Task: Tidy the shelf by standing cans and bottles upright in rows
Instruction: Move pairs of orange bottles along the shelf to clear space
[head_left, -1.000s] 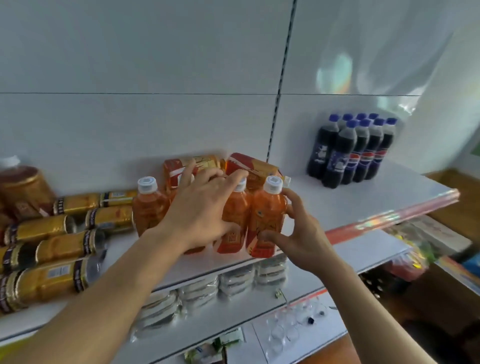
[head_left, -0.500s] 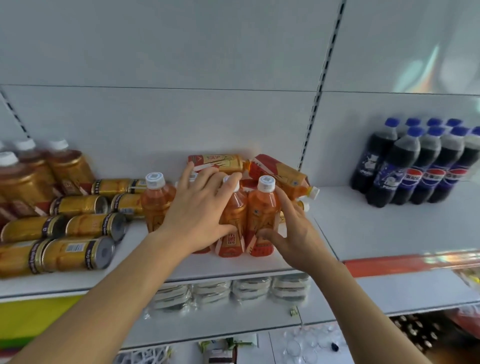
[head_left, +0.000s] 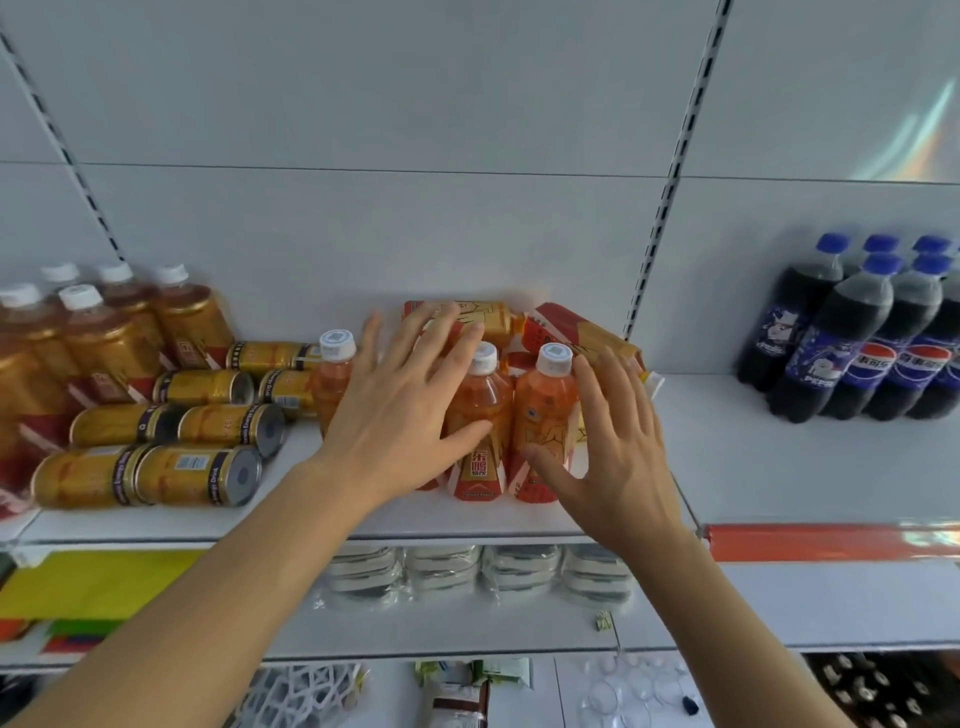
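Observation:
Several small orange bottles (head_left: 546, 415) with white caps stand upright in a cluster at the middle of the white shelf (head_left: 753, 467). Behind them two more orange bottles (head_left: 571, 332) lie on their sides against the back wall. My left hand (head_left: 400, 410) is spread with straight fingers over the left of the cluster, hiding one bottle. My right hand (head_left: 613, 447) is spread flat against the right of the cluster, thumb near the rightmost bottle's base. Several gold cans (head_left: 197, 475) lie on their sides to the left.
Amber bottles (head_left: 109, 332) with white caps stand at far left. Dark cola bottles (head_left: 857, 343) stand in rows at right, with bare shelf between them and the orange cluster. A lower shelf holds packaged goods (head_left: 478, 577). A red price strip (head_left: 831, 540) edges the right section.
Both hands have let go of the orange bottles and now have their fingers spread straight. The camera has swung left, so the cola bottles sit nearer the right edge.

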